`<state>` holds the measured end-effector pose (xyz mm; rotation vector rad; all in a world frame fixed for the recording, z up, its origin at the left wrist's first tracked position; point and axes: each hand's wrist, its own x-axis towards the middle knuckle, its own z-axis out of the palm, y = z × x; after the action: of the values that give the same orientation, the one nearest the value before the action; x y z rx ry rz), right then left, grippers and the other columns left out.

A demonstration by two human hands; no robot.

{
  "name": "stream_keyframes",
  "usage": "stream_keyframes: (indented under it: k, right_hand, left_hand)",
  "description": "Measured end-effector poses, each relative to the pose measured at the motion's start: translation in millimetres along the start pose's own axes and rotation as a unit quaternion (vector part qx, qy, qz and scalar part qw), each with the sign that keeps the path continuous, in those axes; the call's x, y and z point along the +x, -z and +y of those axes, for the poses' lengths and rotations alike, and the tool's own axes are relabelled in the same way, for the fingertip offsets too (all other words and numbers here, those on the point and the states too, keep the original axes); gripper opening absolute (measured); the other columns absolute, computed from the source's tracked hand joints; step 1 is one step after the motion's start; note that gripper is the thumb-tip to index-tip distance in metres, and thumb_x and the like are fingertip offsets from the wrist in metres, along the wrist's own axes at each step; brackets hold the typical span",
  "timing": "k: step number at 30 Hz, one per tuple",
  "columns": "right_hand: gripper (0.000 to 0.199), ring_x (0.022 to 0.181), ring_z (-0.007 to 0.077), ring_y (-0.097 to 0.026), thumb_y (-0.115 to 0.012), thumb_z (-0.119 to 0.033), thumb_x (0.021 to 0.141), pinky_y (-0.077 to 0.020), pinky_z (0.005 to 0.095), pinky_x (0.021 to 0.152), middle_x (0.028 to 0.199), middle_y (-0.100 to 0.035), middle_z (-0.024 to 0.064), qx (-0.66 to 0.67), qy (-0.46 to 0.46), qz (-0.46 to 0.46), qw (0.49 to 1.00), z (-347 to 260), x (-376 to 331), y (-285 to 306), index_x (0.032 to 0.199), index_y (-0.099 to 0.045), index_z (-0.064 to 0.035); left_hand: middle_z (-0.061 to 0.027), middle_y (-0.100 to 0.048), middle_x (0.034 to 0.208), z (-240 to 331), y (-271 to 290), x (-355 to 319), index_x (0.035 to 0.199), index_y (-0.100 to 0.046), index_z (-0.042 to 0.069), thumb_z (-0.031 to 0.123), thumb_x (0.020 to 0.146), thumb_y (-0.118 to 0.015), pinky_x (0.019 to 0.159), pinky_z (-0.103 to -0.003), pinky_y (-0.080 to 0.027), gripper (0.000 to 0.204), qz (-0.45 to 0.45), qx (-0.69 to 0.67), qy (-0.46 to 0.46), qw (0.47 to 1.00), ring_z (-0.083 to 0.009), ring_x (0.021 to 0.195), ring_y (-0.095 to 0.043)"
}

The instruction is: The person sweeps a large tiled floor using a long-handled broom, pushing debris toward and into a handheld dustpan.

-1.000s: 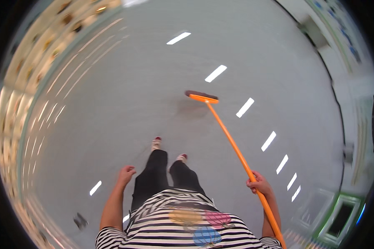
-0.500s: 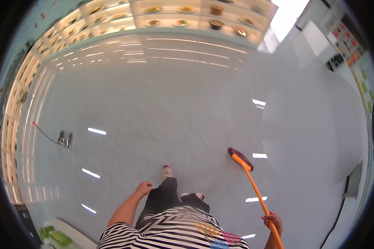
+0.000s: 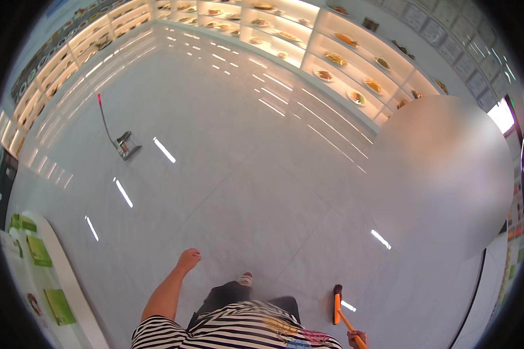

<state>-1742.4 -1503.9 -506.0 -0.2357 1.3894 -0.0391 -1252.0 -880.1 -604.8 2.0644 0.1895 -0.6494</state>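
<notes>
Swinging round since a moment ago, the view now takes in lit shelves along the far wall, and the broom [image 3: 337,305] has been drawn in close, its head down by the person's feet instead of stretched far out ahead.

Left to right, taking the broom as the marker: far to its left, at the picture's edge, a white counter [image 3: 70,273] with green packets. Up and well left of the broom, a dustpan [image 3: 126,144] with a long upright handle stands alone on the pale glossy floor [image 3: 244,192]. Nearer, the left hand [image 3: 188,259] hangs free at the person's side, fingers loosely curled, holding nothing and well apart from the broom. One shoe [image 3: 245,279] shows just left of the broom head. Then the broom itself: dark bristles on the floor, orange stick slanting down to the right into the right hand [image 3: 357,338], which is wrapped around the stick at the bottom edge. Only part of that hand shows.

By the look of it, a light, stiff tool: the thin stick should swing easily one-handed, the bristles giving a little on that slick floor. Best taken on the stick, one hand high, the other lower for control.
</notes>
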Motion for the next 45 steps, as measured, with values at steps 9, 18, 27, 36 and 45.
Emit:
stream_keyframes:
  k: [9,18,27,36,45]
  right_hand:
    - [0.035,0.051,0.01,-0.045,-0.038,-0.002,0.075,-0.0435,0.0185,0.043,0.085,-0.041,0.0187,0.008,-0.125,0.01,0.992,-70.9,-24.6,-254.5,0.106,-0.026,0.0102]
    - [0.037,0.052,0.0113,-0.043,-0.038,0.005,0.069,-0.0426,0.017,0.045,0.086,-0.042,0.0216,-0.144,-0.161,-0.103,0.971,-54.9,17.4,-589.1,0.104,-0.028,0.011]
    - [0.024,0.054,0.0124,-0.045,-0.04,0.004,0.07,-0.0464,0.0188,0.049,0.085,-0.045,0.0217,-0.284,-0.108,-0.195,0.933,16.5,63.5,-886.4,0.093,-0.038,0.0116]
    - [0.017,0.052,0.0164,-0.046,-0.045,0.003,0.076,-0.0444,0.0235,0.045,0.071,-0.046,0.0116,-0.385,-0.088,-0.371,0.84,169.2,78.0,-1038.3,0.089,-0.04,0.0114]
    - [0.017,0.047,0.0149,-0.042,-0.044,-0.004,0.079,-0.0411,0.0232,0.04,0.061,-0.045,0.0086,-0.422,-0.29,-0.323,0.796,252.1,121.1,-1173.2,0.086,-0.04,0.0103]
  left_hand:
    - [-0.0095,-0.062,0.065,-114.6,-2.9,-40.7,0.078,-0.062,0.004,0.018,0.066,-0.06,0.055,-0.032,-0.049,0.019,0.049,0.014,0.182,0.982,-0.0217,0.059,-0.06]
    - [-0.0099,-0.063,0.071,-19.8,4.1,-9.2,0.091,-0.061,0.0,0.017,0.069,-0.061,0.049,-0.028,-0.048,0.028,0.094,-0.258,0.256,0.927,-0.0164,0.06,-0.061]
    - [-0.0086,-0.064,0.073,-87.7,8.9,3.5,0.088,-0.062,0.0,0.015,0.07,-0.062,0.05,-0.031,-0.051,0.023,0.208,-0.429,0.315,0.821,-0.0163,0.064,-0.062]
    - [-0.0095,-0.063,0.068,-107.8,219.0,78.0,0.083,-0.063,0.002,0.017,0.068,-0.063,0.049,-0.03,-0.05,0.021,0.313,-0.386,0.335,0.8,-0.018,0.058,-0.06]
    - [-0.0124,-0.063,0.073,-97.0,436.9,260.6,0.09,-0.061,0.001,0.02,0.064,-0.063,0.063,-0.032,-0.049,0.032,0.375,-0.236,0.173,0.879,-0.0212,0.069,-0.061]
